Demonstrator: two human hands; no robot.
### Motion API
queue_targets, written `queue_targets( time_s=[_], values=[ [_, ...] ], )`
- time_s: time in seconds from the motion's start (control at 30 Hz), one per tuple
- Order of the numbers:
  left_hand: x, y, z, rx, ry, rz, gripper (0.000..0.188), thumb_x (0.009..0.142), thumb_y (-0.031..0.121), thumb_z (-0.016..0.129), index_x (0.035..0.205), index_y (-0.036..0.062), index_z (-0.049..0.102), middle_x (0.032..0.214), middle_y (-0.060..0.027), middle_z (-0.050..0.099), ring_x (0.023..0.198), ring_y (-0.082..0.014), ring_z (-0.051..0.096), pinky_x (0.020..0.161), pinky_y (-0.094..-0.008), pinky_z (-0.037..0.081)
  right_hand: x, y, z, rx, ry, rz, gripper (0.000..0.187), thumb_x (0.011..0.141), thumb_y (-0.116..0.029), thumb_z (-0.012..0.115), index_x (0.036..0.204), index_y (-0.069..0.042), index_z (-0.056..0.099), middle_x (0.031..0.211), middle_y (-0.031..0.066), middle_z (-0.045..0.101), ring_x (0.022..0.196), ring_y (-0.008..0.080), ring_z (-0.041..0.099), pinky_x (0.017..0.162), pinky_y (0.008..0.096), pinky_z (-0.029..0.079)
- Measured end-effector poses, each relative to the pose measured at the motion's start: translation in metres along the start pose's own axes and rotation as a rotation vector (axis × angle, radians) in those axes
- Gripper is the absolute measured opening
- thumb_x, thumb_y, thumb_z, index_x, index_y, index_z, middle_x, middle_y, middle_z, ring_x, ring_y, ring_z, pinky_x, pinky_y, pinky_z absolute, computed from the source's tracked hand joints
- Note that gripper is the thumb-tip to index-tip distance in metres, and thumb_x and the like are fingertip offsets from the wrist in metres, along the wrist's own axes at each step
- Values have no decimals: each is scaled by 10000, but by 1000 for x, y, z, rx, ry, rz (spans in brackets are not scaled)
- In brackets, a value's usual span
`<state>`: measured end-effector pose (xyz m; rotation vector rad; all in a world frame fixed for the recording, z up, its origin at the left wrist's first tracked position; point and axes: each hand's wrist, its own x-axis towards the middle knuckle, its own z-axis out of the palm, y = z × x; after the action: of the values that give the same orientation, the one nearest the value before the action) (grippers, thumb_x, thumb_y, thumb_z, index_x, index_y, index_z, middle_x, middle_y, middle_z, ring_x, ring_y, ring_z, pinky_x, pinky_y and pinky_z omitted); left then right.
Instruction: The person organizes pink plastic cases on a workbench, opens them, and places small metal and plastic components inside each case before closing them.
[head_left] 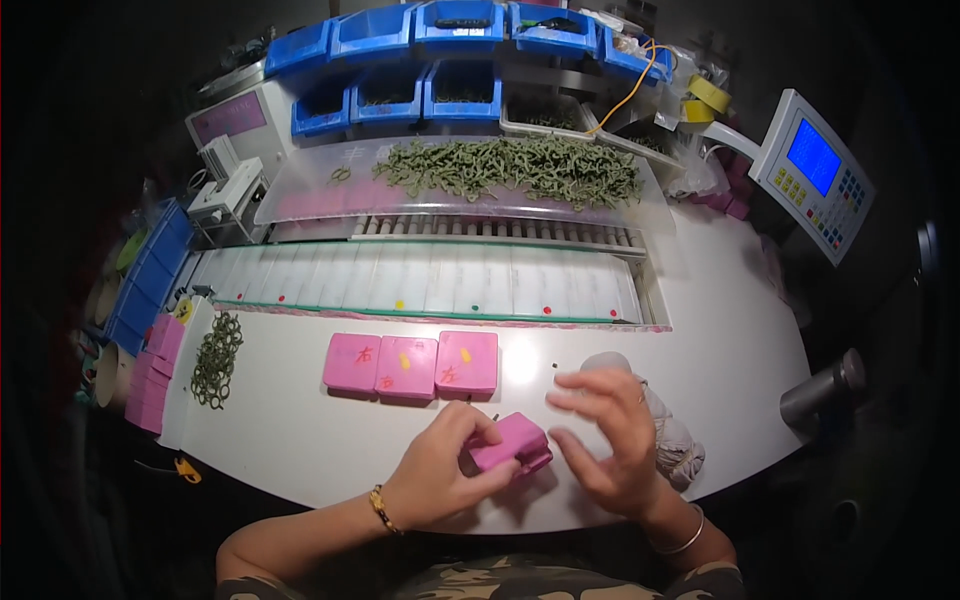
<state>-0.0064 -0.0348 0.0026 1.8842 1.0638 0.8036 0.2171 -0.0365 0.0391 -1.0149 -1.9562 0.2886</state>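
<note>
My left hand (445,470) grips a pink rubber mould block (515,440) near the front of the white table. A split line shows along the block's right side. Just right of it, my right hand (615,440) is raised with its fingers apart and holds nothing. Farther back, three pink mould blocks sit side by side: a left one (350,372), a middle one (406,388) and a right one (480,375). Red marks are on their tops. A whitish cloth bundle (678,450) lies beside my right hand, partly hidden by it.
Dark green rings (217,360) lie at the left, near stacked pink blocks (150,390). Behind stand a row of white plates (440,280), a translucent tray (310,200) heaped with green pieces (510,168), and blue bins (460,110). A keypad screen (815,165) rises at right.
</note>
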Motion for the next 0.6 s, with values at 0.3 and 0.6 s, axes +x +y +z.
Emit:
queue_targets(
  time_s=[0.3,0.6],
  values=[
    [22,-10,-5,-143,93,-152,174,903,73,688,990,-21,569,898,-89,648,829,-92,630,716,-249,531,-57,-11,19,-37,-158,-52,314,715,-55,772,1019,-56,692,1112,98,636,1005,294,604,871,378,505],
    [33,-17,-1,518,216,432,205,790,-6,710,988,19,667,971,-118,602,926,-315,583,812,-408,500,-77,-5,22,10,-321,2,239,742,-16,694,979,-42,699,1043,93,625,991,281,606,775,353,542]
  ],
)
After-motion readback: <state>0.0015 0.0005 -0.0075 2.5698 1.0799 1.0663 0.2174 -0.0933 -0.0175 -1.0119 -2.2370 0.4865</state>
